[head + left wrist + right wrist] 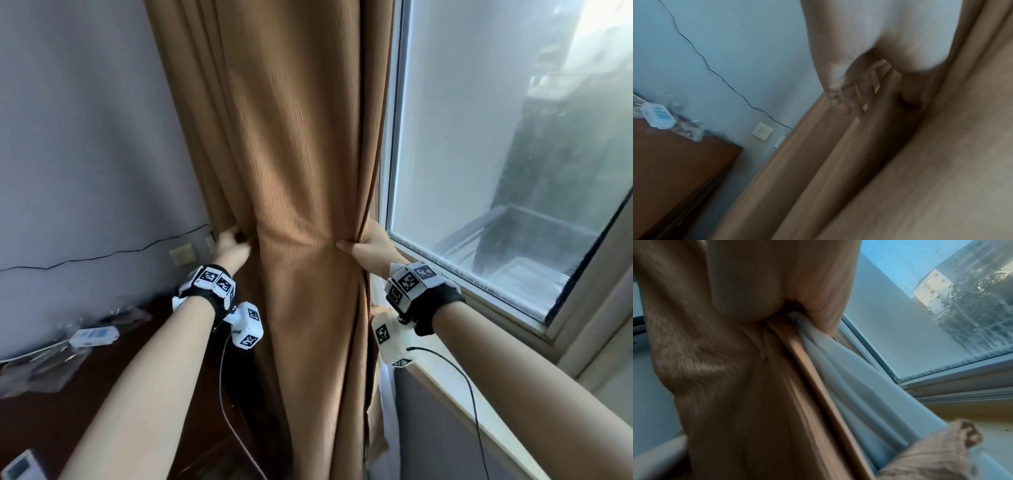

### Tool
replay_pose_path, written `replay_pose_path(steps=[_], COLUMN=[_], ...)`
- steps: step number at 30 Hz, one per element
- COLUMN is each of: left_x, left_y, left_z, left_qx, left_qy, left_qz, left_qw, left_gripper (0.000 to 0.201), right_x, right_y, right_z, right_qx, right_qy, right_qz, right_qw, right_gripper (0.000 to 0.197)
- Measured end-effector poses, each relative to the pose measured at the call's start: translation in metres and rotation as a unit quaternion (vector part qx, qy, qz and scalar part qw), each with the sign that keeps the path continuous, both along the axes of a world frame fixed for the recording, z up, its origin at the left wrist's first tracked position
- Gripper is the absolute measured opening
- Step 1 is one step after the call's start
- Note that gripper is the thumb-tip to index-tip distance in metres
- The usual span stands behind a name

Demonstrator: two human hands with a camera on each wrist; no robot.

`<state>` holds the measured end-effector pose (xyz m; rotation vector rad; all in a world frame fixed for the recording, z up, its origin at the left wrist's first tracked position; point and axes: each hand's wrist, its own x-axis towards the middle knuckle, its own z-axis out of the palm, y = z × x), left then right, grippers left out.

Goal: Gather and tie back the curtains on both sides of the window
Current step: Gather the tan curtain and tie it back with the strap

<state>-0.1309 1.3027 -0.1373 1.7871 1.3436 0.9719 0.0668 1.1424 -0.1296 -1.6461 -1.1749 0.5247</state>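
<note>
Brown curtain (291,171) bunched between both hands: left hand (230,247) pinches its wall-side folds, right hand (368,247) grips the window-side edge

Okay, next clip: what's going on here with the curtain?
A person is gathering the brown curtain beside the window. The right hand grips the window-side edge, with a pale sheer layer bunched in with it. The left hand holds the folds on the wall side. Together they squeeze the fabric into a narrow waist. No tie-back is visible around it yet, so this curtain is gathered but not tied.
</note>
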Motion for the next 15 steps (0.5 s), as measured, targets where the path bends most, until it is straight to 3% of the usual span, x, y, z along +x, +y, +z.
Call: replay_pose_path(steps=[3,8,15], left_x=[-0.001,-0.015,-0.04], left_y=[-0.003,-0.01,-0.025], left_z=[-0.008,-0.017,-0.01], left_qx=[0.027,0.057,0.101], left_qy=[-0.005,0.033,0.089], left_qz=[-0.009,-0.012,0.042], left_qw=[1.0,0.998,0.99], left_gripper=[0.023,0.022,0.021], right_x=[-0.006,-0.017,-0.033], right_y=[0.0,0.005,0.009], right_z=[0.001,0.004,0.003], right_qx=[0.002,-0.001,0.003], right_qy=[0.0,-0.015,-0.021], right_qz=[-0.016,-0.045,-0.045], right_qw=[1.0,0.999,0.999], right_gripper=[0.05,0.047,0.042])
